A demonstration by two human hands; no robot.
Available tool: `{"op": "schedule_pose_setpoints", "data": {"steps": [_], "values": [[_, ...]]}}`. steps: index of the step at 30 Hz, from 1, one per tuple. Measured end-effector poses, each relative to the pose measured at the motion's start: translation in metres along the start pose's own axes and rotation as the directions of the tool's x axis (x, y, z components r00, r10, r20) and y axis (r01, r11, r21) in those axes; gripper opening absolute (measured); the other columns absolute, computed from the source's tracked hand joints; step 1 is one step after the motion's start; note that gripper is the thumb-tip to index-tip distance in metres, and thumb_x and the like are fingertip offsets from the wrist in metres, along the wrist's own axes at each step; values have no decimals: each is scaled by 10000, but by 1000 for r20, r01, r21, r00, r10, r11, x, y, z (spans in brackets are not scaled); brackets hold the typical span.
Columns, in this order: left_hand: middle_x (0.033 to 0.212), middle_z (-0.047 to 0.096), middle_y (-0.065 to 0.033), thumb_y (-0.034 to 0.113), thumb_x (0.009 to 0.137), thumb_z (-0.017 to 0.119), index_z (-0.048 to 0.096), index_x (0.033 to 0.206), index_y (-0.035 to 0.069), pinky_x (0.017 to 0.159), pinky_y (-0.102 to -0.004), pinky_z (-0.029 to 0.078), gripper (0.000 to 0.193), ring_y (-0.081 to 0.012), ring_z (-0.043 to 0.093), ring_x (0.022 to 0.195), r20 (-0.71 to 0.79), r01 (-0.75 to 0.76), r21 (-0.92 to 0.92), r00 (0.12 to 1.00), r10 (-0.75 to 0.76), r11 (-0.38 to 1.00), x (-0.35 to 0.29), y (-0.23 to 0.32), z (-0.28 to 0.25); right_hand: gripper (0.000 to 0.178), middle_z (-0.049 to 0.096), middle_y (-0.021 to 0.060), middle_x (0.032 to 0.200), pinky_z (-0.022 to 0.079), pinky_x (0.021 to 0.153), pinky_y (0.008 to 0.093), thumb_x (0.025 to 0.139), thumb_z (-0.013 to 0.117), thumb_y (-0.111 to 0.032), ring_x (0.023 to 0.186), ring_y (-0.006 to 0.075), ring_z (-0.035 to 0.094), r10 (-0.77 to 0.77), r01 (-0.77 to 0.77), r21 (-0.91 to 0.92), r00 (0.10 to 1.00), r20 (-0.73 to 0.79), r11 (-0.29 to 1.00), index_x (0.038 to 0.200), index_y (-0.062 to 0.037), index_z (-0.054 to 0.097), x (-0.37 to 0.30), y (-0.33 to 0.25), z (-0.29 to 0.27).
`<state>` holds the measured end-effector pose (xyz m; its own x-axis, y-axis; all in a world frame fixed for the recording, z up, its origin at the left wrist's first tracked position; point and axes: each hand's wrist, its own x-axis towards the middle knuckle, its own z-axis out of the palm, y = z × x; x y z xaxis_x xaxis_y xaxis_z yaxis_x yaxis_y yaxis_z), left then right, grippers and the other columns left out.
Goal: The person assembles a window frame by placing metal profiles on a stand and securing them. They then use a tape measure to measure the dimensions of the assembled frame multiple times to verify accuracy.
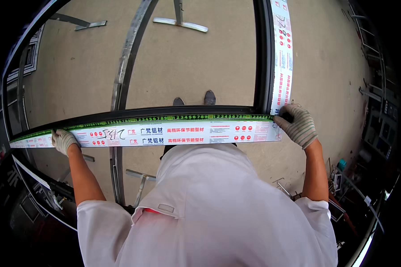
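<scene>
A loose white short-sleeved cloth shirt [218, 200] is nearest, its front reaching the near edge of a long straight frame bar wrapped in pale protective film with red and blue print [187, 135]. Along the far part of this bar, beside its raised black ridge, lies a bright green tape measure blade with black markings [165, 118], stretched between the two hands. The left hand in a pale knitted glove [66, 140] is at the bar's left part, fingers bent over the film and thumb and fingertips up by the tape; whether it pinches the tape or only rests there, I cannot tell. The right hand in a pale striped knitted glove [300, 126] is at the bar's right end, fingers curled and the thumb's tip at the end of the visible tape; what fills the dark gap between thumb and finger cannot be made out. From that same end, a black side bar with film-covered outer face [283, 58] runs away from the bar. Below the bar, a grey metal support rail [131, 49] crosses under it. Beyond the bar show two dark shoes [210, 97] on the beige floor [200, 62] and, farther, a T-shaped metal foot [181, 24].
</scene>
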<state>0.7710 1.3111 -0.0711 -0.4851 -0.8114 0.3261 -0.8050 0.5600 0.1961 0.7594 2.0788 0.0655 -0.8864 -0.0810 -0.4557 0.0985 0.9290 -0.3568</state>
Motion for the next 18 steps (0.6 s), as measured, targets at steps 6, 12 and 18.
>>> {"op": "schedule_pose_setpoints", "data": {"steps": [6,12,18], "values": [[1424,579,-235,346,1000,422,614,1417,115,1083,-467,468,514,-424,609,1222,-5,15,2,1000,-15,1000,-9,16,-2,222,662,155,835,509,787,433,796,814,-192,840,340,617,-10,11,4,999,-46,1000,865,-25,685,-6,-4,2],[1466,525,-241,269,1024,477,607,1408,74,1152,-471,403,450,-415,475,1362,-9,59,-66,998,-60,996,-15,42,-18,207,587,145,860,491,742,396,774,775,-13,806,305,556,-82,102,136,986,-149,985,878,-9,596,-15,36,34],[1493,493,-247,253,1031,462,582,1418,38,1185,-477,371,459,-418,434,1395,19,86,-87,996,-85,992,-25,45,-33,186,535,112,895,503,739,355,787,746,21,792,246,542,-24,45,240,996,-89,970,860,3,576,-11,30,33]]}}
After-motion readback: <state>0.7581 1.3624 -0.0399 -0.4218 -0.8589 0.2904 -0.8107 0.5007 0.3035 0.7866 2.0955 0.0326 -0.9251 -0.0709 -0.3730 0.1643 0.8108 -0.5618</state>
